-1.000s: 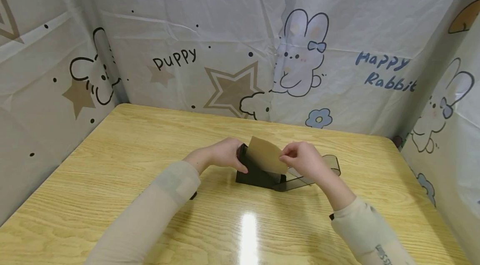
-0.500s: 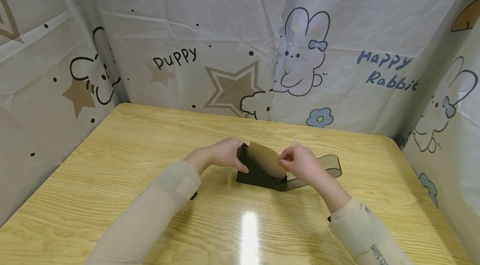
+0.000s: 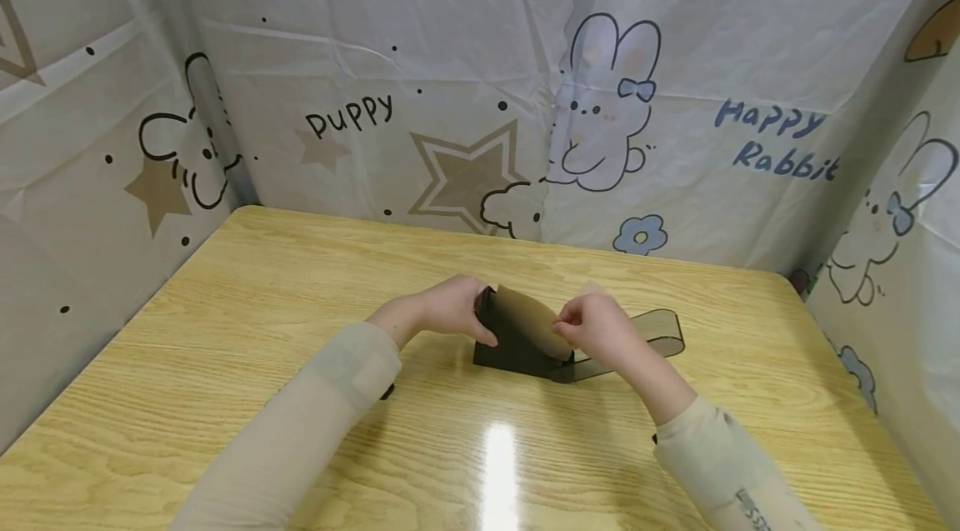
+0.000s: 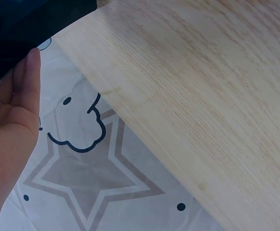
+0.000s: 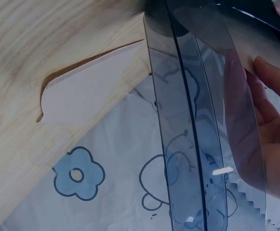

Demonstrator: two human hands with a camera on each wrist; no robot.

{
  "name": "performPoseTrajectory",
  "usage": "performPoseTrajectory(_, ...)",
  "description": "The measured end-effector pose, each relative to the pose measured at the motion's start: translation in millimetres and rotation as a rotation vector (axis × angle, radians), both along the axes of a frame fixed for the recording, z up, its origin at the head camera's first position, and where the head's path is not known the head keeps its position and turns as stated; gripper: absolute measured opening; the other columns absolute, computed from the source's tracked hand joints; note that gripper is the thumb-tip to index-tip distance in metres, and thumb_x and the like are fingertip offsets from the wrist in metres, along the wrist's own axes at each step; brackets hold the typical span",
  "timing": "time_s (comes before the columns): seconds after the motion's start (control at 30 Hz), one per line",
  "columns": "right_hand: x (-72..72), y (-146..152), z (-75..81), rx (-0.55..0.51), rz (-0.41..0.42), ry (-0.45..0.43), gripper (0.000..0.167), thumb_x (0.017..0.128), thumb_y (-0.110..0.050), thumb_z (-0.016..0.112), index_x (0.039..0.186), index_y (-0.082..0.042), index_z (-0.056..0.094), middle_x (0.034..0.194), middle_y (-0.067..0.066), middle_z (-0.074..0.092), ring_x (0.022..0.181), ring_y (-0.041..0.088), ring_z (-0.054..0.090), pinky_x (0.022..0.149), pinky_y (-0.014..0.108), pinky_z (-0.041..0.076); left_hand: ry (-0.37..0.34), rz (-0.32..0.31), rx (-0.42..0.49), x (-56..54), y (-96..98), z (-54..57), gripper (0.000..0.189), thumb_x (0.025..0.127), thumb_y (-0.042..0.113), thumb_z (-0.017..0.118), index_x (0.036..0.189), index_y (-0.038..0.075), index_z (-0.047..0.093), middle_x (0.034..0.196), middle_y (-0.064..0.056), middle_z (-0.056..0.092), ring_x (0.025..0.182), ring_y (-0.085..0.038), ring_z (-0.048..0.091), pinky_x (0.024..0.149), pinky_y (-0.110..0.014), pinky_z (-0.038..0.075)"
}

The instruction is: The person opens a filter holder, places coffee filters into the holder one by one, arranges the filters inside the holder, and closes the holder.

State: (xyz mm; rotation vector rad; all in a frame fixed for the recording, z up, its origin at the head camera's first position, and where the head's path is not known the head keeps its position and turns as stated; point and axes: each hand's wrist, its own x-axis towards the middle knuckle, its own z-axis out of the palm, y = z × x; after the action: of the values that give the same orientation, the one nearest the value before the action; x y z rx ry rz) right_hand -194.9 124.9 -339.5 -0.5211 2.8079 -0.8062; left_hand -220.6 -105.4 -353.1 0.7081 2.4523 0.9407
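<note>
1. Left arm reaches forward; left hand [image 3: 450,306] grips black box [image 3: 513,354], thumb and fingers on opposite sides.
2. Right hand [image 3: 600,329], bent at wrist, pinches edge of brown paper [image 3: 528,318] with its fingers.
3. This paper is at box's top, above worktop [image 3: 300,273].

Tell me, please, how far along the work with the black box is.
The clear lid is already open. In hand, the left hand grips the black box and the right hand pinches brown paper partly inside it. Likely remaining: settling that paper, perhaps adding the loose paper lying on the table, then closing the lid.
</note>
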Motion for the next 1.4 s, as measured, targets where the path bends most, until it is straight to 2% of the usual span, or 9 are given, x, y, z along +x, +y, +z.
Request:
performPoseTrajectory(0.4, 1.3, -3.2, -3.1, 0.034, 0.023, 0.045, 0.014, 0.087, -0.012, 0.064, 0.077, -0.004, 0.069, 0.063, 0.002, 0.062, 0.056, 0.008, 0.052, 0.054, 0.024, 0.042, -0.009, 0.000, 0.004, 0.3, -0.3, 0.1, 0.027, 0.075, 0.012, 0.078, 0.066, 0.014, 0.052, 0.060, 0.006, 0.054, 0.056, -0.006, 0.044, 0.059, -0.019, 0.041)
performPoseTrajectory(0.67, 2.2, -5.6, -5.9, 0.078, 0.022, 0.046, 0.013, 0.087, -0.013, 0.065, 0.077, -0.005, 0.070, 0.063, 0.002, 0.064, 0.056, 0.008, 0.053, 0.053, 0.024, 0.043, -0.005, 0.011, -0.004, 0.4, -0.4, -2.2, 0.035, 0.075, 0.013, 0.078, 0.063, 0.015, 0.046, 0.057, 0.006, 0.045, 0.054, -0.007, 0.039, 0.056, -0.020, 0.036)
performPoseTrajectory(1.4, 0.2, -9.5, -8.0, 0.119, 0.034, 0.040, 0.020, 0.087, -0.013, 0.063, 0.069, -0.006, 0.064, 0.057, -0.003, 0.054, 0.053, 0.008, 0.045, 0.051, 0.022, 0.037, -0.005, 0.000, 0.004, -1.9, -0.5, -2.3, 0.030, 0.075, 0.012, 0.078, 0.064, 0.014, 0.050, 0.058, 0.007, 0.050, 0.054, -0.006, 0.041, 0.057, -0.019, 0.038)
